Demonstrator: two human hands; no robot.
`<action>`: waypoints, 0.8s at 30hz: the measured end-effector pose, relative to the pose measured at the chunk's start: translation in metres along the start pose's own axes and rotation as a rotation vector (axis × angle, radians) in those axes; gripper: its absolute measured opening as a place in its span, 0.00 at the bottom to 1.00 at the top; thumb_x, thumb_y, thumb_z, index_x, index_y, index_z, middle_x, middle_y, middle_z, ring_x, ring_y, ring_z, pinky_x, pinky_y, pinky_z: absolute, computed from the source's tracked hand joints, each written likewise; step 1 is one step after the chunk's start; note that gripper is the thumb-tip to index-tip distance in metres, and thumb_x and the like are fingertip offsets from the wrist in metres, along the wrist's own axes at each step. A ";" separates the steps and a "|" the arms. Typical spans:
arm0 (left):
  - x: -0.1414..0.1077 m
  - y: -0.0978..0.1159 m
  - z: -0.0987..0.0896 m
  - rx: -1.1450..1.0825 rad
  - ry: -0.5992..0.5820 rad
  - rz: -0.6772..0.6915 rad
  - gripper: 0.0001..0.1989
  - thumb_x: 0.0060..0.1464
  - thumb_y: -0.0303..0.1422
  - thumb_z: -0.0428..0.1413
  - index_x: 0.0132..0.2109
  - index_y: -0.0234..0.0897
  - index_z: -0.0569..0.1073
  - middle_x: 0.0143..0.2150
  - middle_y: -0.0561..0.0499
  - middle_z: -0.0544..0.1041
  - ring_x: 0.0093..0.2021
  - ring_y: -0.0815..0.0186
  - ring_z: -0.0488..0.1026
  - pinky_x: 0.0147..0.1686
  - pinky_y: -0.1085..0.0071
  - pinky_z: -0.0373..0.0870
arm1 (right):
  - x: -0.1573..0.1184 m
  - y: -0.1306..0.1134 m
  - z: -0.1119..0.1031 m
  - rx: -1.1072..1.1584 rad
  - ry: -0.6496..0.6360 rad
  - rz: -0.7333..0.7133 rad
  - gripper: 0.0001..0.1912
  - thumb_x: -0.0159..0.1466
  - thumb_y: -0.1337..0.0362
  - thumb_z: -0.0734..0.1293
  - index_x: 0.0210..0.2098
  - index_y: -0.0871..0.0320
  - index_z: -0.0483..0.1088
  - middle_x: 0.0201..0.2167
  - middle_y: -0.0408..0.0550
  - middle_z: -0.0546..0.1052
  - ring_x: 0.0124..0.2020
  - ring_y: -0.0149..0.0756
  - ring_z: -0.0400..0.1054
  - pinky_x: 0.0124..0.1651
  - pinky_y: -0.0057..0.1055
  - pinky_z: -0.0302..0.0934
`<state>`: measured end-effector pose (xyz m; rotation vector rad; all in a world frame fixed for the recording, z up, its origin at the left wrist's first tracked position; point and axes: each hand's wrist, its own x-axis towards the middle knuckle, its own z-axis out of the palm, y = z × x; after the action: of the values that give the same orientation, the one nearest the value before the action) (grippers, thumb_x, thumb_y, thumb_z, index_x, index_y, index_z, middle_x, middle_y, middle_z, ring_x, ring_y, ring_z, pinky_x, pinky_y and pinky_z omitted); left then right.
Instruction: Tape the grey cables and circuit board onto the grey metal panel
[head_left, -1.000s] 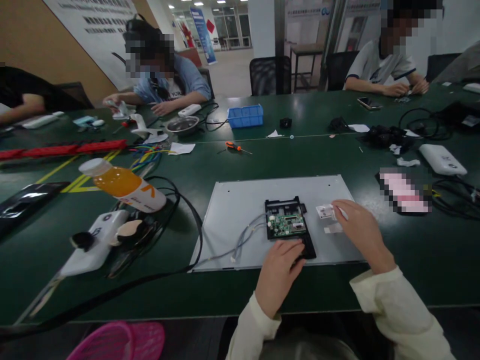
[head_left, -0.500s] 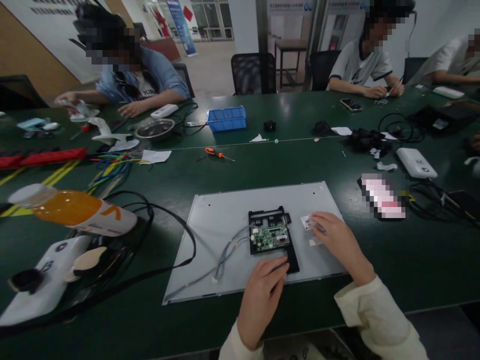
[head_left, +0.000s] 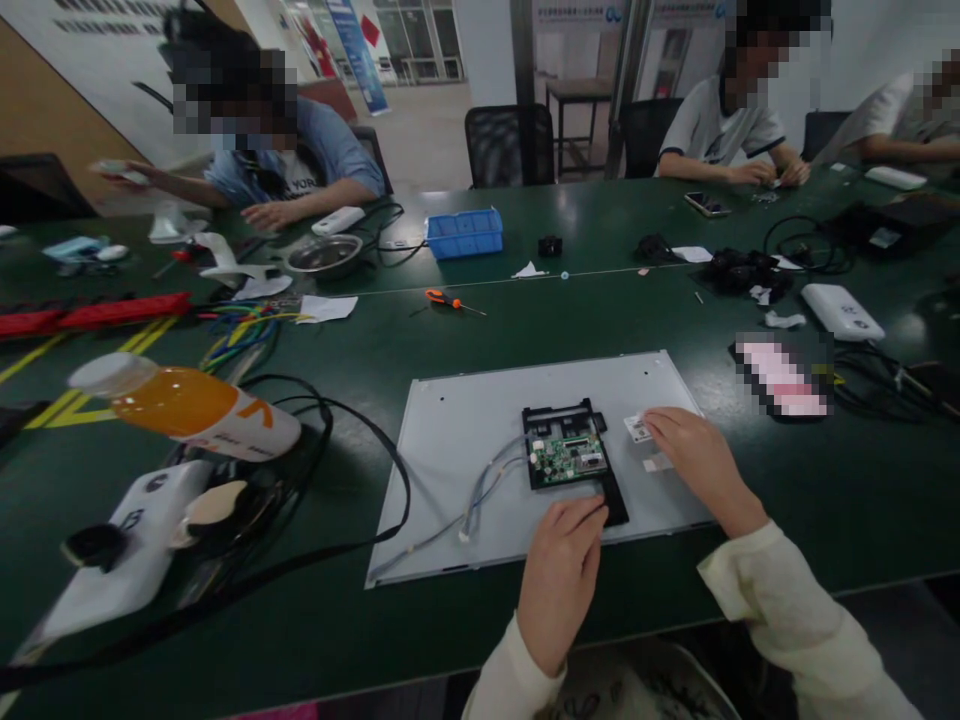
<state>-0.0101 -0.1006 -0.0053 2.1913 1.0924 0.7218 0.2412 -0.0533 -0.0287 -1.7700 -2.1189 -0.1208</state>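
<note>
Near the centre of the frame, a flat, pale grey rectangular panel (head_left: 450, 440) is lying on the dark green, glossy surface (head_left: 525, 325). A black plastic open frame (head_left: 615, 498) is resting on it, right of the picture's middle, and is carrying a small green circuit board (head_left: 568, 457). Thin grey cables (head_left: 480, 495) are running from the board's left side across the panel.

At the lower centre, the left hand (head_left: 562, 565) is reaching in with its fingers close together, the tips touching the black frame's lower right part — whether they are gripping it or only resting there, I cannot tell. Right of the board, the right hand (head_left: 694, 460) is keeping its fingers bunched narrow at a small white printed label (head_left: 636, 430); the view is not showing whether they are pinching it. A second pale strip (head_left: 658, 463) is lying just below.

On the left, a white-capped clear bottle of orange drink (head_left: 199, 405) is lying tilted. Farther up, an orange-and-black-handled screwdriver (head_left: 444, 298) is lying below a blue plastic basket (head_left: 465, 236).
</note>
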 end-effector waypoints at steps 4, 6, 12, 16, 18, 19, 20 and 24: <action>-0.004 0.000 0.003 0.047 0.001 0.018 0.21 0.59 0.19 0.51 0.55 0.42 0.73 0.54 0.51 0.75 0.53 0.63 0.70 0.55 0.59 0.71 | 0.004 -0.004 -0.007 0.005 0.028 0.052 0.16 0.70 0.63 0.55 0.46 0.59 0.72 0.44 0.55 0.79 0.43 0.45 0.73 0.45 0.41 0.66; -0.005 0.000 0.004 0.067 0.003 0.027 0.21 0.58 0.19 0.51 0.55 0.42 0.72 0.54 0.51 0.75 0.53 0.63 0.70 0.55 0.59 0.71 | 0.010 -0.008 -0.012 0.049 0.071 0.086 0.17 0.70 0.61 0.55 0.46 0.59 0.72 0.43 0.55 0.79 0.41 0.45 0.74 0.43 0.40 0.66; -0.005 0.002 0.005 0.108 -0.010 0.033 0.19 0.59 0.20 0.49 0.55 0.39 0.72 0.55 0.50 0.74 0.54 0.62 0.68 0.57 0.59 0.69 | 0.047 -0.041 -0.021 0.372 0.209 0.063 0.15 0.68 0.60 0.58 0.45 0.57 0.74 0.41 0.51 0.80 0.41 0.41 0.74 0.47 0.37 0.66; -0.005 0.002 0.004 0.119 -0.013 0.053 0.19 0.59 0.19 0.49 0.54 0.38 0.72 0.54 0.49 0.74 0.53 0.60 0.68 0.56 0.58 0.69 | 0.075 -0.061 -0.010 0.359 0.074 -0.005 0.15 0.67 0.66 0.58 0.44 0.56 0.75 0.41 0.50 0.80 0.42 0.39 0.74 0.49 0.37 0.65; -0.006 0.002 0.004 0.117 0.003 0.055 0.19 0.59 0.19 0.49 0.53 0.38 0.73 0.54 0.49 0.75 0.53 0.60 0.69 0.55 0.57 0.70 | 0.083 -0.068 -0.001 0.280 -0.012 -0.036 0.14 0.67 0.69 0.59 0.44 0.57 0.76 0.43 0.50 0.80 0.43 0.38 0.73 0.50 0.34 0.64; -0.006 0.002 0.005 0.116 0.010 0.056 0.18 0.59 0.19 0.49 0.53 0.38 0.73 0.54 0.49 0.75 0.52 0.60 0.69 0.55 0.58 0.70 | 0.085 -0.070 0.003 0.251 -0.037 -0.045 0.14 0.66 0.70 0.59 0.43 0.58 0.76 0.43 0.51 0.79 0.44 0.38 0.72 0.50 0.34 0.64; -0.007 0.002 0.005 0.116 0.015 0.055 0.18 0.59 0.19 0.49 0.53 0.37 0.73 0.54 0.49 0.75 0.52 0.61 0.69 0.55 0.58 0.70 | 0.087 -0.073 0.007 0.228 -0.053 -0.050 0.14 0.66 0.70 0.59 0.43 0.58 0.76 0.43 0.51 0.79 0.45 0.38 0.72 0.51 0.34 0.63; -0.008 0.001 0.007 0.116 0.020 0.063 0.19 0.58 0.18 0.50 0.53 0.37 0.73 0.53 0.50 0.75 0.52 0.61 0.69 0.55 0.60 0.70 | 0.085 -0.080 0.016 0.179 -0.078 -0.071 0.13 0.66 0.71 0.60 0.42 0.60 0.76 0.42 0.54 0.79 0.47 0.41 0.70 0.52 0.35 0.61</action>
<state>-0.0088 -0.1099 -0.0113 2.3304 1.1047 0.7257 0.1488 0.0147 -0.0013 -1.6221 -2.1728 0.1178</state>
